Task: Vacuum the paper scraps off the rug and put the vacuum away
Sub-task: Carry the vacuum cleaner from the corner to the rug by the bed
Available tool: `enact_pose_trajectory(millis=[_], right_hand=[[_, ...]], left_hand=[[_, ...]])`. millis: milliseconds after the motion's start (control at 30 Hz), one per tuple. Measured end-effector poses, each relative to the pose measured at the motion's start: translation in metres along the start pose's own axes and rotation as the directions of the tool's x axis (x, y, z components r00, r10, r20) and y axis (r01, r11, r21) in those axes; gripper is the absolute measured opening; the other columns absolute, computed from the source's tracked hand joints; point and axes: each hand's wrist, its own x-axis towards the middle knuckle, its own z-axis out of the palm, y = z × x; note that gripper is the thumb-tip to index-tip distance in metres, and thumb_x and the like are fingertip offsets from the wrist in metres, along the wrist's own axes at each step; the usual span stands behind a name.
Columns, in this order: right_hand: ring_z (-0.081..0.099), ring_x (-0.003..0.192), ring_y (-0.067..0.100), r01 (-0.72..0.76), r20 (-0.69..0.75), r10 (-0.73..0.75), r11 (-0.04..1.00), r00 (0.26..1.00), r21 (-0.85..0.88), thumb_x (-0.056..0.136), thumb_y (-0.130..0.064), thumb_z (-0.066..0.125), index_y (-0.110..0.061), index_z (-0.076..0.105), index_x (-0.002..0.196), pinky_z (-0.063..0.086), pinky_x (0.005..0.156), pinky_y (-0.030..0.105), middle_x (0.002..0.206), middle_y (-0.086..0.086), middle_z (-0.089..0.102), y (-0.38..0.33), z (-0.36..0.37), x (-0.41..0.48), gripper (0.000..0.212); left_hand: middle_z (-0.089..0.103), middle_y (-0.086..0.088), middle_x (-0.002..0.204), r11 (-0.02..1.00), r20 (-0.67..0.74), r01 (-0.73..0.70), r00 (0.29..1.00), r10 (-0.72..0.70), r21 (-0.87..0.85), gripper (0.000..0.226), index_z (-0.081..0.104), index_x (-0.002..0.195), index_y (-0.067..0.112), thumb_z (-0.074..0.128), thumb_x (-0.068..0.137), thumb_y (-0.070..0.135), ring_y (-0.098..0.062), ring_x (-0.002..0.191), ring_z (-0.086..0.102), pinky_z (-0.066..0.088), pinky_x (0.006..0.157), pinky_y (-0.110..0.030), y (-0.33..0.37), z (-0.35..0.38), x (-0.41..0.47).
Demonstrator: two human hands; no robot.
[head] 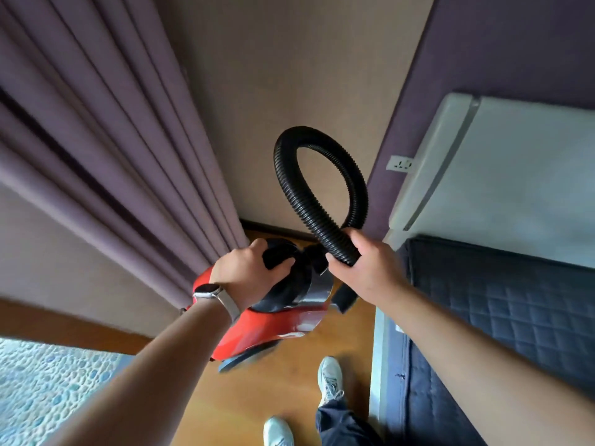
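Vacuum [273, 323] base blurred, handle hidden under left hand [244, 272]; hose [322, 220] end buried in right hand [367, 268]; rug [48, 381] cut off bottom-left.

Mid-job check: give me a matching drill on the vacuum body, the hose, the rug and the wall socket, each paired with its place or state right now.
Things:
1. vacuum body
2. hose
3. rug
4. wall socket

Places or states:
a. on the purple wall, next to the white panel
b. black, bent in an upward loop, gripped by the right hand
c. lower left, pale with a blue pebble pattern
d. red, held at its black top by the left hand

Pairs: 1-d, 2-b, 3-c, 4-a
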Motion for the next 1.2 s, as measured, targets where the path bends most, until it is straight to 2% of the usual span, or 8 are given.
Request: enact_pose_trajectory(millis=[233, 333, 500, 667, 767, 933, 1033, 1200], right_hand=[[0.050, 0.051, 0.012, 0.193, -0.022, -0.192, 0.980, 0.981, 0.040, 0.077, -0.026, 0.078, -0.015, 0.067, 0.087, 0.042, 0.046, 0.021, 0.056, -0.006, 0.054, -0.058, -0.027, 0.013, 0.019], [0.049, 0.053, 0.014, 0.252, -0.057, -0.249, 0.966, 0.967, 0.050, 0.075, -0.024, 0.079, -0.013, 0.068, 0.085, 0.034, 0.046, 0.008, 0.054, -0.005, 0.055, -0.077, -0.025, 0.012, 0.019], [0.057, 0.052, 0.016, 0.302, -0.067, -0.296, 0.942, 0.953, 0.145, 0.072, -0.020, 0.081, -0.014, 0.068, 0.085, 0.047, 0.048, 0.028, 0.059, -0.003, 0.062, -0.100, -0.010, 0.014, 0.019], [0.059, 0.056, 0.015, 0.297, 0.018, -0.312, 0.920, 0.950, 0.256, 0.074, -0.025, 0.077, -0.016, 0.071, 0.085, 0.042, 0.053, 0.018, 0.062, -0.003, 0.066, -0.116, 0.011, 0.018, 0.016], [0.060, 0.059, 0.015, 0.292, 0.108, -0.346, 0.894, 0.932, 0.340, 0.074, -0.023, 0.079, -0.019, 0.070, 0.085, 0.047, 0.056, 0.024, 0.065, -0.003, 0.067, -0.127, 0.023, 0.023, 0.015], [0.061, 0.062, 0.011, 0.337, 0.232, -0.476, 0.823, 0.848, 0.456, 0.075, -0.027, 0.079, -0.024, 0.068, 0.087, 0.049, 0.058, 0.028, 0.066, -0.004, 0.067, -0.147, 0.041, 0.037, 0.016], [0.061, 0.066, 0.011, 0.348, 0.312, -0.560, 0.773, 0.768, 0.530, 0.075, -0.027, 0.080, -0.026, 0.066, 0.094, 0.048, 0.060, 0.026, 0.070, -0.006, 0.067, -0.160, 0.053, 0.041, 0.024], [0.060, 0.061, 0.014, 0.412, 0.367, -0.722, 0.656, 0.586, 0.633, 0.074, -0.026, 0.075, -0.029, 0.061, 0.099, 0.052, 0.056, 0.034, 0.071, -0.009, 0.061, -0.199, 0.068, 0.029, 0.028]], left_hand=[[0.071, -0.008, 0.089, 0.989, -0.122, 0.111, 0.985, -0.122, -0.097, 0.051, 0.060, 0.109, 0.028, 0.055, 0.080, 0.070, -0.032, 0.085, 0.066, 0.048, 0.064, -0.032, -0.009, -0.071, -0.037], [0.072, -0.005, 0.090, 0.977, -0.166, 0.138, 0.972, -0.165, -0.164, 0.047, 0.063, 0.111, 0.032, 0.058, 0.080, 0.068, -0.030, 0.088, 0.067, 0.051, 0.069, -0.032, -0.018, -0.087, -0.056], [0.071, 0.001, 0.079, 0.956, -0.260, 0.197, 0.932, -0.252, -0.219, 0.048, 0.064, 0.101, 0.032, 0.056, 0.075, 0.072, -0.025, 0.079, 0.068, 0.051, 0.062, -0.029, -0.037, -0.097, -0.092], [0.071, 0.001, 0.079, 0.921, -0.268, 0.309, 0.890, -0.368, -0.236, 0.048, 0.064, 0.097, 0.032, 0.055, 0.075, 0.074, -0.023, 0.079, 0.068, 0.048, 0.060, -0.028, -0.047, -0.097, -0.120], [0.069, 0.000, 0.077, 0.878, -0.238, 0.406, 0.854, -0.463, -0.253, 0.042, 0.061, 0.089, 0.031, 0.058, 0.074, 0.071, -0.025, 0.077, 0.067, 0.046, 0.058, -0.029, -0.050, -0.099, -0.136], [0.060, 0.003, 0.065, 0.791, -0.244, 0.566, 0.754, -0.610, -0.230, 0.050, 0.053, 0.079, 0.029, 0.047, 0.069, 0.077, -0.023, 0.066, 0.064, 0.043, 0.053, -0.029, -0.056, -0.100, -0.163], [0.067, 0.002, 0.076, 0.729, -0.281, 0.651, 0.673, -0.684, -0.212, 0.062, 0.062, 0.087, 0.025, 0.038, 0.067, 0.079, -0.022, 0.073, 0.065, 0.050, 0.062, -0.033, -0.057, -0.099, -0.182], [0.064, 0.002, 0.074, 0.582, -0.294, 0.769, 0.510, -0.808, -0.264, 0.039, 0.054, 0.080, 0.027, 0.058, 0.081, 0.066, -0.024, 0.076, 0.063, 0.037, 0.058, -0.031, -0.051, -0.115, -0.225]])
